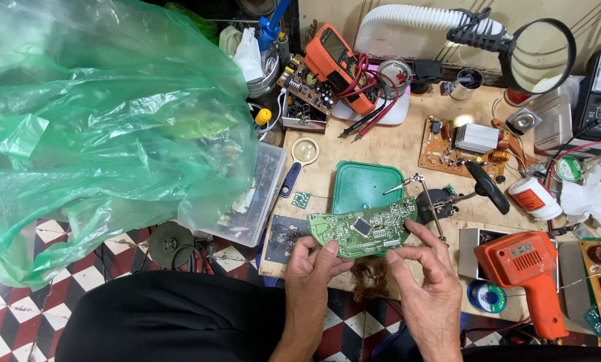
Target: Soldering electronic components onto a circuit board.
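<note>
A curved green circuit board (364, 228) with a black square chip in its middle is held flat over the front edge of the wooden workbench (387, 144). My left hand (312, 271) grips its lower left edge with thumb on top. My right hand (426, 271) holds its lower right edge, fingers curled under the board. Just behind the board lies a green plastic lid (361, 184), and a helping-hands clamp stand (434, 198) rises to its right.
A large green plastic bag (106, 127) fills the left. An orange soldering gun (525, 268) lies at right, with a solder spool (486, 295) beside it. At the back are an orange multimeter (341, 64), a magnifier lamp (538, 53) and a brown circuit board (458, 147).
</note>
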